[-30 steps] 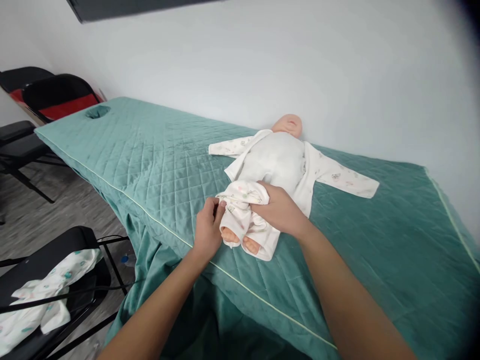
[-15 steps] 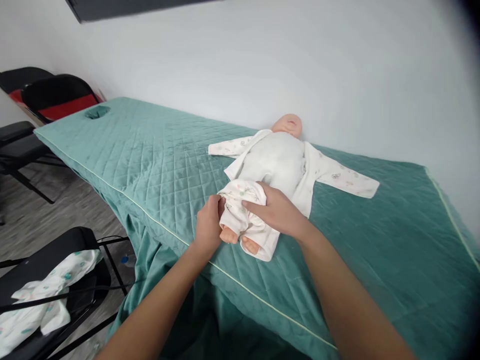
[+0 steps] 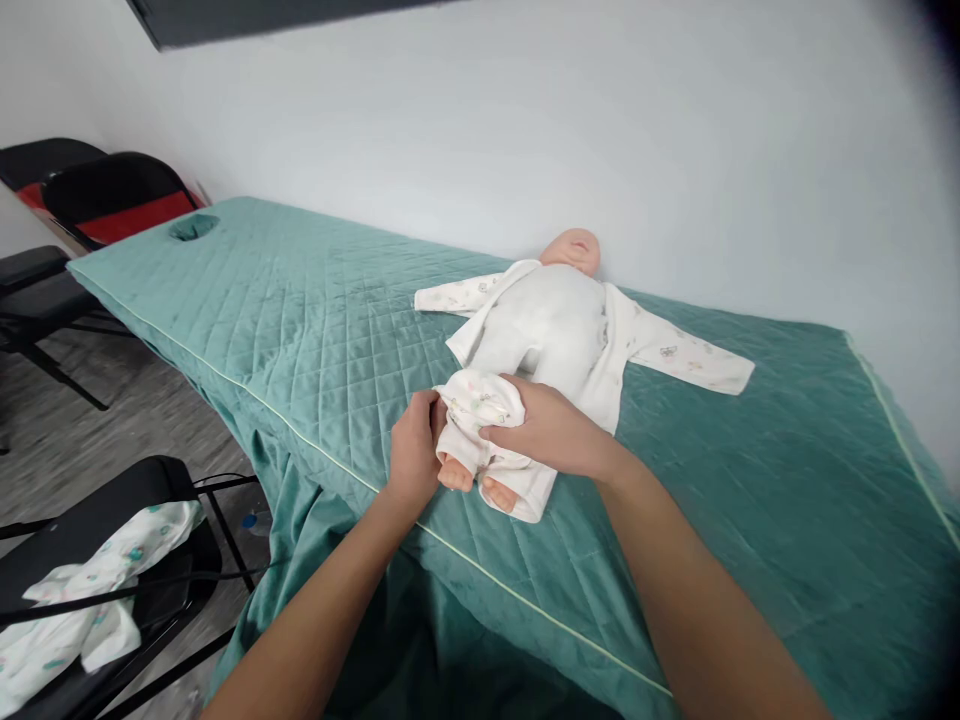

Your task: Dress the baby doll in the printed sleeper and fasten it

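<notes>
A baby doll point(image 3: 551, 310) lies on its back on the green quilted bed, its feet toward me. Its white patterned jacket point(image 3: 679, 350) hangs open at the front, with both sleeves spread out sideways. White printed baby pants point(image 3: 480, 400) are bunched around the lower legs, and both doll feet point(image 3: 455, 474) stick out of the leg openings. My left hand point(image 3: 415, 448) is closed on the left edge of the pants. From the right, my right hand point(image 3: 551, 425) grips the pants, thumb on top and fingers hidden behind the cloth.
The green bed point(image 3: 322, 290) runs along a white wall and has a face hole point(image 3: 193, 227) at its far left end. At lower left, a black chair point(image 3: 161, 485) holds a white cloth with green spots point(image 3: 112, 560). More black and red chairs point(image 3: 124, 195) stand beyond.
Both hands stay on the pants. The top of the pants sits slightly lower toward the feet, showing a little more of the doll's white legs. The view has shifted slightly.
</notes>
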`<action>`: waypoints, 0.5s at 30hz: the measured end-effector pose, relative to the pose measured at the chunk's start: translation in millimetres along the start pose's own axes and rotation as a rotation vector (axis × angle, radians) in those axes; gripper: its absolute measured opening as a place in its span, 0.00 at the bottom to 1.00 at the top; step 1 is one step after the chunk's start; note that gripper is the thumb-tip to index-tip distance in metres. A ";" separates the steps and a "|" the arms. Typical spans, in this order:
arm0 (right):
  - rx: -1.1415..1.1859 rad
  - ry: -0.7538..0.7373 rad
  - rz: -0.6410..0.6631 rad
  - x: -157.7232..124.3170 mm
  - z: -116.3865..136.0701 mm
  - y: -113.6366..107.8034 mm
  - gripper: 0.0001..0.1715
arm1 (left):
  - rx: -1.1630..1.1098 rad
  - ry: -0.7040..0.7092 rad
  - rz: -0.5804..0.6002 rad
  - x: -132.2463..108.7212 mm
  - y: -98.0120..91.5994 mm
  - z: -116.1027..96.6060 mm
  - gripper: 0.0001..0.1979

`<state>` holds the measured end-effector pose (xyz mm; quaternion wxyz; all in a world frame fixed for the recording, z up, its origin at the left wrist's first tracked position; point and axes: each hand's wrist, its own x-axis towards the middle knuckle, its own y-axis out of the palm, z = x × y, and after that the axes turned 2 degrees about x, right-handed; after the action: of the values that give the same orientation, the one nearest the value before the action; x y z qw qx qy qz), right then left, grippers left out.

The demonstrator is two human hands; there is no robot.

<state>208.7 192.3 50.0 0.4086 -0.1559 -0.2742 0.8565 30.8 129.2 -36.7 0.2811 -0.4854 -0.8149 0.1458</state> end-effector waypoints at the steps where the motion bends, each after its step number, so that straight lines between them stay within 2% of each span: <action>1: 0.010 -0.012 -0.010 0.4 -1.0 0.0 0.16 | -0.002 -0.009 -0.001 -0.2 0.2 -0.1 0.08; 9: 0.029 -0.017 -0.166 5.8 -12.1 7.7 0.12 | 0.004 -0.040 -0.004 -1.7 1.8 0.1 0.10; 15: 0.071 -0.012 -0.217 6.8 -12.4 9.4 0.12 | 0.043 -0.009 -0.026 -4.6 2.8 0.9 0.11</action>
<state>204.8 197.0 34.2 0.5028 -0.1055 -0.2612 0.8172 34.0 126.5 -40.3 0.2898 -0.4680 -0.8190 0.1617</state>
